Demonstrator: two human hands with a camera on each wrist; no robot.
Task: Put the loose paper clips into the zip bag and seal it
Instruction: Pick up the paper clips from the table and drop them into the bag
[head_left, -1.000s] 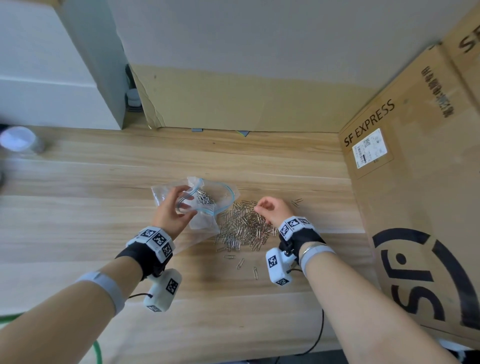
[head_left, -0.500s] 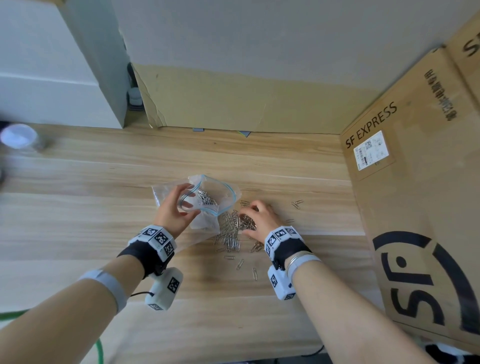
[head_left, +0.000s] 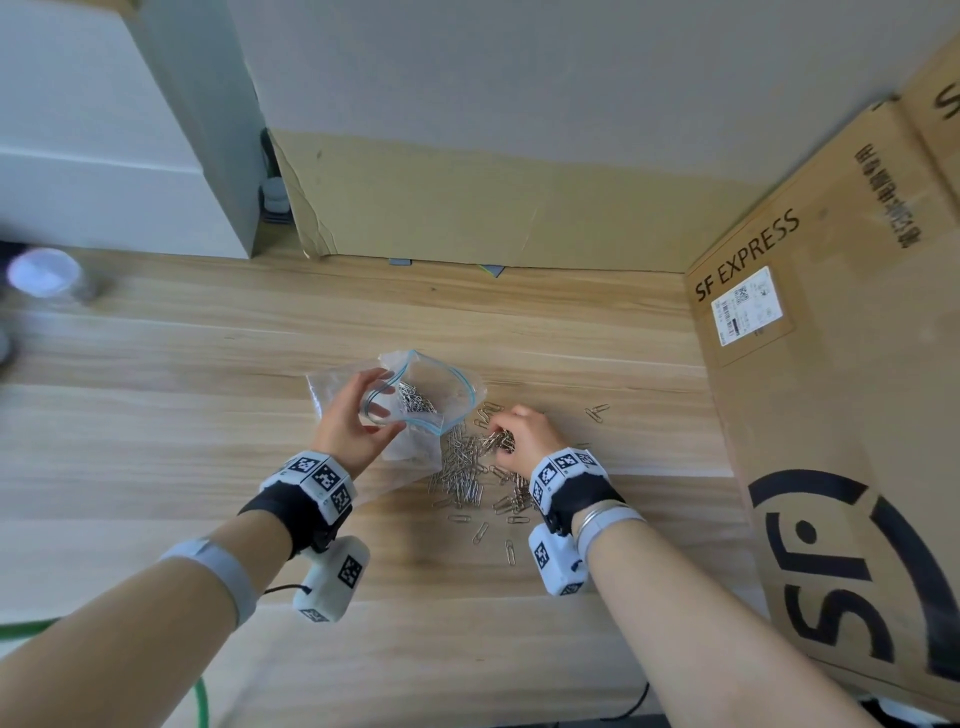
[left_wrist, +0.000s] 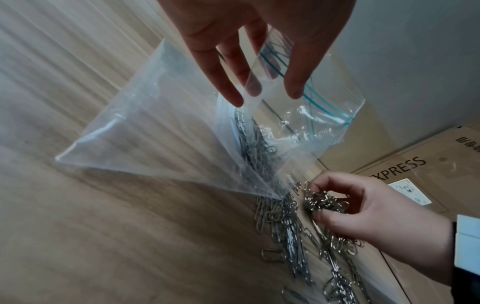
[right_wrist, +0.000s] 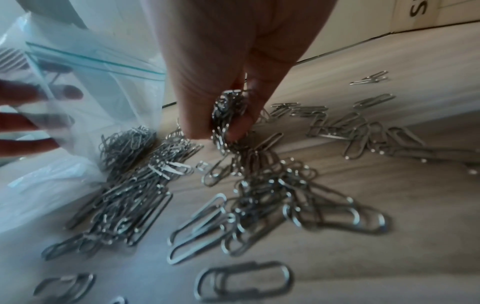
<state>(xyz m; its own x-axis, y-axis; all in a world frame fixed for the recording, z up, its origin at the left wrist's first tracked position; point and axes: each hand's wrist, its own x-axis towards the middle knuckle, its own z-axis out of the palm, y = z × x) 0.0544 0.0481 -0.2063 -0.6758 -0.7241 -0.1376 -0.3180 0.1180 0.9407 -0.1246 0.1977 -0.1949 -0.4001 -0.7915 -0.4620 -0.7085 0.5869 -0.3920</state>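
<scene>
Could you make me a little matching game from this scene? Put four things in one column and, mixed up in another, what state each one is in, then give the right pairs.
Things:
1. clear plastic zip bag with a blue-green seal strip
2. left hand
3. right hand
4. brown cardboard box printed SF EXPRESS

States:
A. pinching a bunch of silver metal paper clips
B. standing at the right edge of the wooden table
C. open at the mouth, some clips inside
D. holding the bag's mouth open

Pairs: 1-C, 2-D, 3-A, 4-B
</scene>
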